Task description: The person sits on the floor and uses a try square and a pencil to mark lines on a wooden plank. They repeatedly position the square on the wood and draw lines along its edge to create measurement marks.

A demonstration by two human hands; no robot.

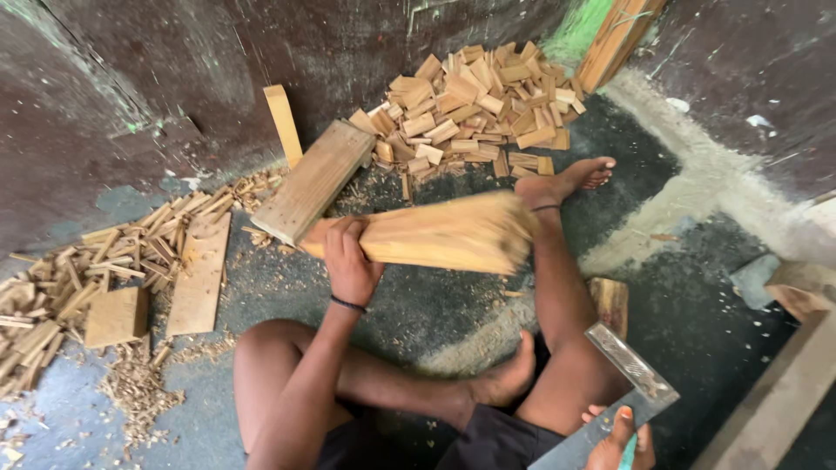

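Wooden and pale, a thick block of wood [435, 233] is gripped at its near end by the left hand [350, 265], fingers curled over the top edge, the block reaching away to the right of that hand and blurred at its far end. Just beyond the left hand, a flat plank [313, 181] lies slanted on the floor [418, 305], its lower end close to the knuckles. Low and to the right, the right hand [620, 439] is closed around the handle of a broad-bladed cleaver [634, 372], whose flat metal blade points up and away from that hand, well apart from the block. Farther past both hands, a heap of cut wood pieces [475, 104] sits against the dark wall. To the left of the left hand, thin splints [96, 270] and short boards lie scattered on the floor.
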